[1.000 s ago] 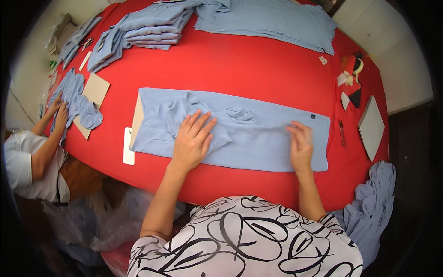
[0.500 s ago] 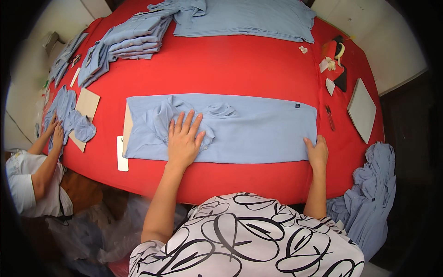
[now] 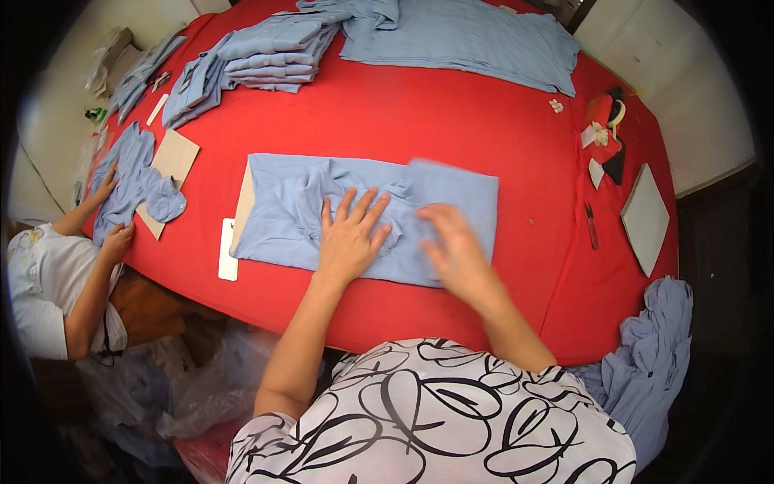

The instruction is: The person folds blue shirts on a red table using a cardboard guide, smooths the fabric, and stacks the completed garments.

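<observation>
A light blue shirt (image 3: 282, 218) lies on the red-covered table, its right end folded over toward the left. A beige board (image 3: 243, 198) shows along its left edge. My left hand (image 3: 352, 238) rests flat on the bunched middle of the shirt, fingers spread. Over the folded-back end (image 3: 476, 194) is my right hand (image 3: 458, 254), blurred by motion, with thumb and fingers apart and nothing visible between them. A white strip (image 3: 228, 252) lies just left of the shirt.
Folded blue shirts (image 3: 274, 60) are stacked at the far left, with flat blue garments (image 3: 459, 40) at the back. Small scissors (image 3: 592, 226) and a grey-white board (image 3: 646, 219) lie right. Blue garments (image 3: 649, 355) hang off the near-right edge. A co-worker's hands (image 3: 117, 238) handle another shirt at left.
The shirt's right end has been turned over to the left, making it shorter. My right hand has moved left from that end to the folded part. My left hand stays on the cloth.
</observation>
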Demonstrator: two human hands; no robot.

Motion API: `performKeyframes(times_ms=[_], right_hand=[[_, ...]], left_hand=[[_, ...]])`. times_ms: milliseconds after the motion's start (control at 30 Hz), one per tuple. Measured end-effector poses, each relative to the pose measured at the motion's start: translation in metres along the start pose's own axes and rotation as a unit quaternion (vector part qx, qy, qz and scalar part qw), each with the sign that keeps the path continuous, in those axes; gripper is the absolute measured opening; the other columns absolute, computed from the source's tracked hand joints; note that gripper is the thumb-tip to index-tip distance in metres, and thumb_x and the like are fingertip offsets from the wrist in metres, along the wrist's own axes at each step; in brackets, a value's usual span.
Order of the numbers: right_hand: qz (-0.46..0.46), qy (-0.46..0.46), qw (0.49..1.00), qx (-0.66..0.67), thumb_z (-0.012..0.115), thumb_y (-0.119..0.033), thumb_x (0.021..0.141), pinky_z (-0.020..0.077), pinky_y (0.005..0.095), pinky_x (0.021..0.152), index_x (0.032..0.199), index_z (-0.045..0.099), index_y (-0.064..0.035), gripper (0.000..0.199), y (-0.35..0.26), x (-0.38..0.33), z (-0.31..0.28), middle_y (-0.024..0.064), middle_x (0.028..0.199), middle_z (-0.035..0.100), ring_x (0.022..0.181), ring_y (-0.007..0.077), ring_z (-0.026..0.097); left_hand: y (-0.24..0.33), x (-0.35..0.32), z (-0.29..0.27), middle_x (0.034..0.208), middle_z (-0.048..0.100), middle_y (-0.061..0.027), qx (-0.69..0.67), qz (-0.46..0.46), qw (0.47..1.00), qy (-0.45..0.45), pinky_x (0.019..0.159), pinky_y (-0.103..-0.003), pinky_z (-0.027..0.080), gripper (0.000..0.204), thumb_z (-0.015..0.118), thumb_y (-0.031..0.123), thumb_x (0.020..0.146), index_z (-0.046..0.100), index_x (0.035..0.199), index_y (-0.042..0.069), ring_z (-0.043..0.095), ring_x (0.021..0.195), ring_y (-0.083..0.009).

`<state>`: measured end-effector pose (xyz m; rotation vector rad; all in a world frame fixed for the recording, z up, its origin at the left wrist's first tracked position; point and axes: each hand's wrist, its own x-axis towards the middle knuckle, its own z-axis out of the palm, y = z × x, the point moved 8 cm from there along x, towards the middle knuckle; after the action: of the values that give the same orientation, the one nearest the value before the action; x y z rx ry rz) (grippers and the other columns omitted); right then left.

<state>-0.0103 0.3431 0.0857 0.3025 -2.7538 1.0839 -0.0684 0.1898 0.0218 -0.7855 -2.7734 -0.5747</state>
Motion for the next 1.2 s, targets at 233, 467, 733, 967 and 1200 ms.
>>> performKeyframes(times_ms=[233, 467, 733, 967, 1200], right_hand=[[0.15, -0.065, 0.948, 0.272, 0.066, -0.009, 0.09, 0.0562, 0.0365, 0.083, 0.138, 0.048, -0.0021, 0.052, 0.026, -0.007, 0.068, 0.0199, 0.153, 0.031, 0.091, 0.0253, 0.065], [0.154, 0.088, 0.971, 0.163, 0.059, -0.003, 0.094, 0.0538, 0.0258, 0.072, 0.125, 0.06, -0.0016, 0.032, 0.09, -0.033, -0.026, 0.0076, 0.126, 0.055, 0.087, 0.0112, 0.059], [0.294, 0.153, 0.939, 0.088, 0.067, -0.01, 0.089, 0.0529, 0.0333, 0.077, 0.129, 0.058, -0.0045, 0.041, 0.124, -0.056, -0.038, 0.0102, 0.107, 0.062, 0.085, 0.0162, 0.06], [0.27, 0.055, 0.922, 0.27, 0.065, 0.002, 0.085, 0.0481, 0.023, 0.076, 0.134, 0.053, 0.0003, 0.051, 0.115, -0.037, -0.022, 0.0059, 0.105, 0.061, 0.084, 0.008, 0.057], [0.209, 0.032, 0.854, 0.475, 0.061, 0.0, 0.09, 0.0468, 0.0255, 0.086, 0.133, 0.055, 0.0048, 0.043, 0.036, -0.008, -0.022, 0.0069, 0.109, 0.06, 0.098, 0.012, 0.054]], left_hand=[[-0.012, -0.003, -0.003, 0.143, 0.054, -0.0038, -0.101, -0.023, 0.995, -0.008, 0.117, -0.059, 0.019, 0.046, 0.063, 0.029, 0.091, 0.059, 0.136, 0.019, 0.037, 0.141, -0.0312], [-0.007, -0.009, -0.043, 0.12, 0.064, -0.0069, -0.131, 0.012, 0.989, 0.069, 0.099, -0.043, 0.04, 0.03, 0.068, 0.009, 0.083, 0.069, 0.114, 0.011, 0.054, 0.116, -0.0297], [0.01, -0.009, -0.031, 0.111, 0.064, -0.0087, -0.131, 0.022, 0.988, 0.077, 0.091, -0.042, 0.042, 0.028, 0.07, 0.011, 0.081, 0.068, 0.109, 0.008, 0.056, 0.106, -0.0297], [0.075, -0.019, -0.016, 0.127, 0.057, -0.0198, -0.118, 0.085, 0.987, 0.061, 0.101, -0.046, 0.041, 0.057, 0.071, 0.031, 0.085, 0.056, 0.13, 0.0, 0.053, 0.116, -0.0358], [0.096, -0.001, -0.051, 0.123, 0.06, -0.0281, -0.194, -0.034, 0.98, -0.003, 0.1, -0.043, 0.042, 0.097, 0.069, 0.061, 0.079, 0.042, 0.14, -0.008, 0.058, 0.116, -0.0387]])
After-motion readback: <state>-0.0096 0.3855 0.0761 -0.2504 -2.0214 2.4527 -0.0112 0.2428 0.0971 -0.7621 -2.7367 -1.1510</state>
